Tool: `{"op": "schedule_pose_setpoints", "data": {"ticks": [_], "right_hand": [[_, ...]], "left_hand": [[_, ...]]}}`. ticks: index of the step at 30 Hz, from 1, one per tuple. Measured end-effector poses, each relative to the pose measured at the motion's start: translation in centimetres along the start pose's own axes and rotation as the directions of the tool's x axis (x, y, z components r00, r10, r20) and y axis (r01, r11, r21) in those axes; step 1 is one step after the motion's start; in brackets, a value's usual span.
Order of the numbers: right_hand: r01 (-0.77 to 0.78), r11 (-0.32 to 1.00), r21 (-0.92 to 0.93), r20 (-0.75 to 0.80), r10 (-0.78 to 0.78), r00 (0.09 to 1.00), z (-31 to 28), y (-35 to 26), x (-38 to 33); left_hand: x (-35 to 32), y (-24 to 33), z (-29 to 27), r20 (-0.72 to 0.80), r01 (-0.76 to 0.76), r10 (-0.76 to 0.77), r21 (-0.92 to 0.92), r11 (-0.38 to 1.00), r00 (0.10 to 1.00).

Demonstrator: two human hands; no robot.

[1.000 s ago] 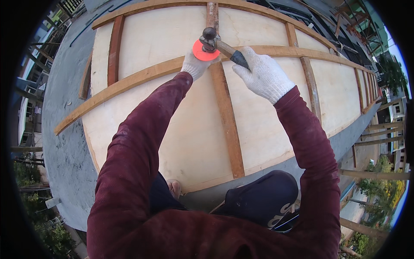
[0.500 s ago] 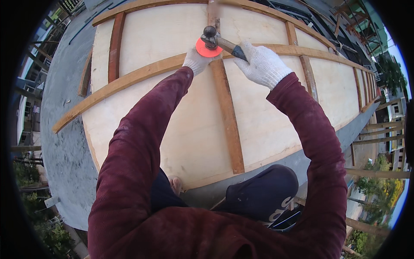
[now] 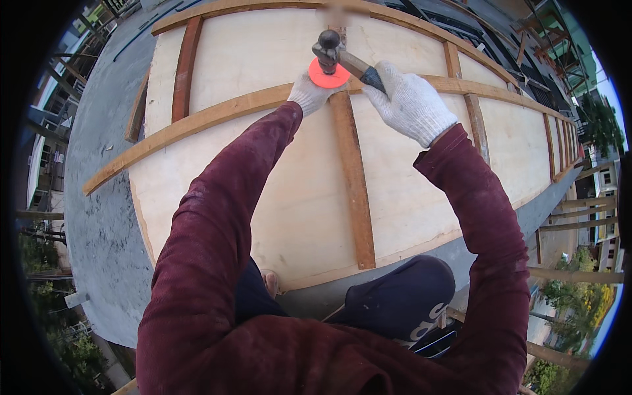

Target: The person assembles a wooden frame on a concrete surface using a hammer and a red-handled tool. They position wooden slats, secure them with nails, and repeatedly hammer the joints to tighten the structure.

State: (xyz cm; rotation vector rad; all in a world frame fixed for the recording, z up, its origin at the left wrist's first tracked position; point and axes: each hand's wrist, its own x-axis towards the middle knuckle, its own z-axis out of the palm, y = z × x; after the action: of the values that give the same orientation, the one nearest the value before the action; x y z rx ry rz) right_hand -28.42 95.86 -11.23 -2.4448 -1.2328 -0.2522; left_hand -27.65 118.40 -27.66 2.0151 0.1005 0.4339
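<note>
**Hammer over the orange disc, handle slanting back to my right hand**

My hammer is above the crossing of two timbers, its handle's long axis running from upper left down to lower right. Its head stands across that line, rounded end up, other end down over a flat, round, orange-red disc; I cannot tell whether they touch. My right hand, in a white knitted glove, is wrapped around the handle's dark sleeve. My left hand, gloved alike, is partly beneath the disc; its fingers are hidden, so I cannot tell their grip. The handle is bare wood, the head dull metal.

Below, a long brown rail and a rough crosspiece lie on pale, smooth sheeting. Around it spreads a grey concrete floor, with poles and greenery out to the right.
</note>
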Motion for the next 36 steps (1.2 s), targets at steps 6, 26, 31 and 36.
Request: {"op": "schedule_pose_setpoints", "data": {"ticks": [6,26,31,36], "right_hand": [[0.091,0.992,0.081,-0.131,-0.080,0.988,-2.2,-0.9,0.1],[0.185,0.943,0.278,-0.469,-0.035,0.883,-3.5,-4.0,0.5],[-0.024,0.998,0.053,-0.082,0.029,0.996,0.5,0.6,-1.3],[-0.087,0.992,0.087,0.034,0.084,0.996,0.6,1.0,-0.2]], "left_hand": [[0.0,0.3,-1.4,0.067,-0.031,0.025,0.087,0.996,0.997],[0.6,-0.3,-1.1,0.096,0.124,-0.138,0.143,0.982,0.986],[1.2,0.9,-0.6,0.185,0.115,-0.130,0.090,0.989,0.974],[0.6,-0.5,-0.7,0.028,0.020,-0.023,0.117,0.993,0.999]]}}
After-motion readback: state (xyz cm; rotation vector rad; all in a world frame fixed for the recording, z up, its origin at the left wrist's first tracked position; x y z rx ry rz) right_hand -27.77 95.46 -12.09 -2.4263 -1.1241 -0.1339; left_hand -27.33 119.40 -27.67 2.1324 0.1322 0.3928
